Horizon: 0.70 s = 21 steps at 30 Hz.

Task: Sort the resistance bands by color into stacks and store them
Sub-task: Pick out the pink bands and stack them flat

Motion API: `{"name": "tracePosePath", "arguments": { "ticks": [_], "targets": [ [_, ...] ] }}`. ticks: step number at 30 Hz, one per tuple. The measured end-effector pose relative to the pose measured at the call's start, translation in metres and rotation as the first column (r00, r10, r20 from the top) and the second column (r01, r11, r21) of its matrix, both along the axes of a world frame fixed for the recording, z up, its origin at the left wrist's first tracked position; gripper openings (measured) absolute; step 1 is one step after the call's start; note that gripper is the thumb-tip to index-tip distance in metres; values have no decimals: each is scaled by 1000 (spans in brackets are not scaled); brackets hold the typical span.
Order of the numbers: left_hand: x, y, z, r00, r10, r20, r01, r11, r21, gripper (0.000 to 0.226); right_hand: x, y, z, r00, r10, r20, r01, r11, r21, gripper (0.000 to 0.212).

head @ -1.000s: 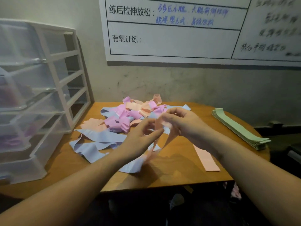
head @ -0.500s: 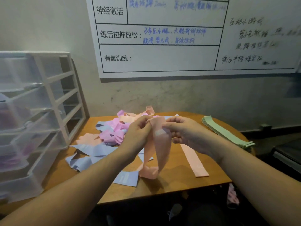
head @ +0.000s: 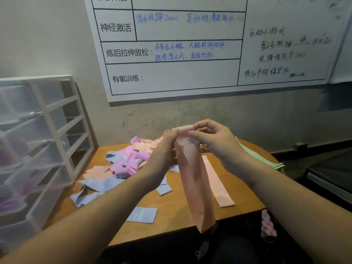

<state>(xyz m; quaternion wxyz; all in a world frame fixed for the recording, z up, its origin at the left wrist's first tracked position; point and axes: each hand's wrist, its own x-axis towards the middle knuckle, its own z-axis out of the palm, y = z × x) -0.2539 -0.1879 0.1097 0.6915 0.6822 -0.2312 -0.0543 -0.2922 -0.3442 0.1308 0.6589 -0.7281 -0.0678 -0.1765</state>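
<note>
Both hands pinch the top of a peach band and hold it up above the middle of the desk, so that it hangs down as a long loop whose lower end reaches past the front edge. Left hand grips the top at one side with curled fingers, and right hand nips the folded top between thumb and fingertips. Another peach band lies flat on the desk just beside the hanging one. A mixed pile of bands, pink, blue and peach, fills the back left part. A green stack lies along the right edge. A drawer unit stands at the left edge.
</note>
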Motion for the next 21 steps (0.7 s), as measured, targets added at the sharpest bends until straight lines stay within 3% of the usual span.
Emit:
{"name": "tracePosePath", "arguments": {
  "ticks": [6,9,17,21],
  "targets": [
    [2,-19,-14,994,-31,102,21,995,102,33,2,-14,-14,999,-40,-31,42,995,86,22],
    [7,-30,-20,998,-9,57,3,996,94,38,5,-20,-24,998,-32,-46,38,991,129,20],
    [23,-50,-34,993,34,-115,-28,998,53,23,8,-37,-44,997,-53,-55,58,993,102,14],
    [27,-57,-35,976,-30,-217,8,995,-102,29,13,-45,-58,994,-79,-75,82,996,41,19]
  ]
}}
